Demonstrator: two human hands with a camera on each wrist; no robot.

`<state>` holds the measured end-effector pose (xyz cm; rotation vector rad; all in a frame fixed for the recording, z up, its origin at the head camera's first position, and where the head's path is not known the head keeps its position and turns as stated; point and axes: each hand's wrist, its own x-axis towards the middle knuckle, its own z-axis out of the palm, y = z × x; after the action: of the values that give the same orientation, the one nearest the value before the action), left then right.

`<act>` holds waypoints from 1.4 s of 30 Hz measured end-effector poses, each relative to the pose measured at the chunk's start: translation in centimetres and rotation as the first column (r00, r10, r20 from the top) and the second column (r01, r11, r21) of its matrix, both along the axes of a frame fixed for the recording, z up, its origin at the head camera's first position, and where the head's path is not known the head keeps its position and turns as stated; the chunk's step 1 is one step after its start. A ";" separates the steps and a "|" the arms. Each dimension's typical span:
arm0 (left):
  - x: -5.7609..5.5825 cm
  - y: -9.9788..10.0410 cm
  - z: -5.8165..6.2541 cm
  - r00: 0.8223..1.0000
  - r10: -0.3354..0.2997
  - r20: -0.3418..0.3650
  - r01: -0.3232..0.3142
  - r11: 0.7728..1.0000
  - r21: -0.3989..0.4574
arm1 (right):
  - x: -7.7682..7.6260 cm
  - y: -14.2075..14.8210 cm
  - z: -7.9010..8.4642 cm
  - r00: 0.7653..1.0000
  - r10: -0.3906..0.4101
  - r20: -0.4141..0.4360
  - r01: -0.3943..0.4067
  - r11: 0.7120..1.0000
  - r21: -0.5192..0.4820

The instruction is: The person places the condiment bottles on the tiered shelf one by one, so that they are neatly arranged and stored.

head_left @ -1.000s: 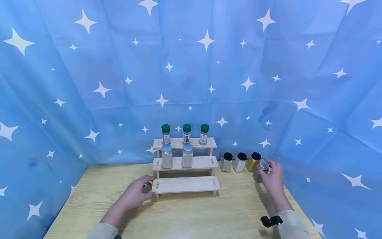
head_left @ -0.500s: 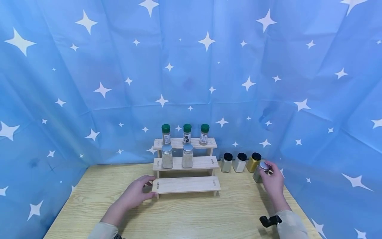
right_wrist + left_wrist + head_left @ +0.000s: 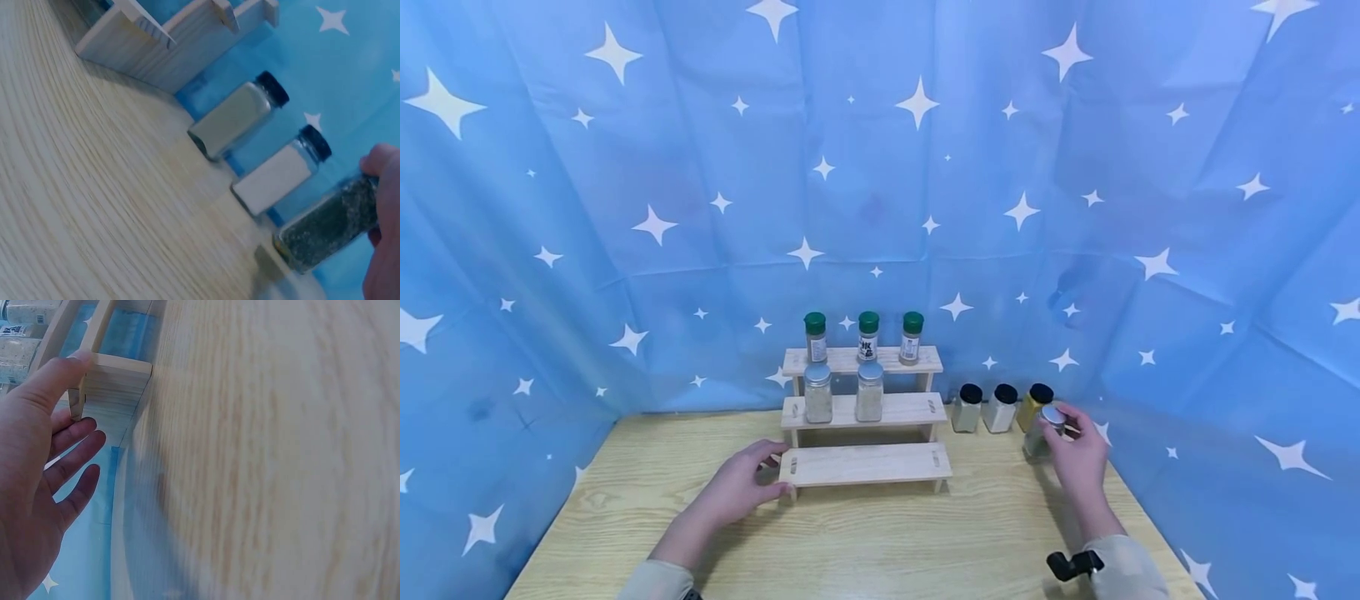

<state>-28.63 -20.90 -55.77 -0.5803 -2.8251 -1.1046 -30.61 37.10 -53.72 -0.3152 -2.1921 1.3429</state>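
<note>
My right hand holds a square glass jar by its upper part. The jar has a silver lid and dark green flaky contents; it leans a little, and whether its base touches the table I cannot tell. With thumb and forefinger my left hand pinches the left end of the lowest step of a three-step wooden rack; its other fingers spread loosely. On the middle step are two silver-lidded jars, the left one and the right one. The top step bears three green-capped bottles.
Right of the rack stand black-lidded jars: one pale green, one white and one yellow, partly hidden behind the held jar. The pale wooden table meets a blue star-patterned curtain at the back and sides.
My right hand has carried the silver-lidded jar slightly left, so it now stands in front of the yellow jar. The left hand stays at the rack's end.
</note>
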 end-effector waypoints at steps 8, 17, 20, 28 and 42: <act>0.1 -0.3 -0.2 1.000 0.003 0.000 -0.003 1.000 0.001 | 0.5 -1.7 1.3 0.999 0.007 -0.053 -0.006 1.000 0.025; 0.2 -0.2 -0.1 1.000 0.002 0.004 -0.002 1.000 -0.002 | 0.9 -3.7 3.1 0.991 0.046 -0.123 -0.034 0.995 0.096; 0.1 -0.2 -0.1 1.000 0.001 0.004 -0.001 1.000 -0.004 | 1.1 -4.4 3.7 0.990 0.057 -0.125 -0.045 0.994 0.102; 0.0 -0.1 -0.2 1.000 0.003 0.010 -0.003 1.000 0.013 | 1.5 -6.5 6.0 0.984 0.120 -0.135 -0.103 0.987 0.124; 0.2 0.0 0.0 1.000 0.003 0.007 -0.003 1.000 0.011 | 0.5 -9.7 7.9 0.951 0.209 -0.228 -0.192 0.977 0.098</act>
<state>-28.44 -20.93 -55.73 -0.5728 -2.8234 -1.1229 -30.09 27.44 -45.83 0.0969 -2.1080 1.3237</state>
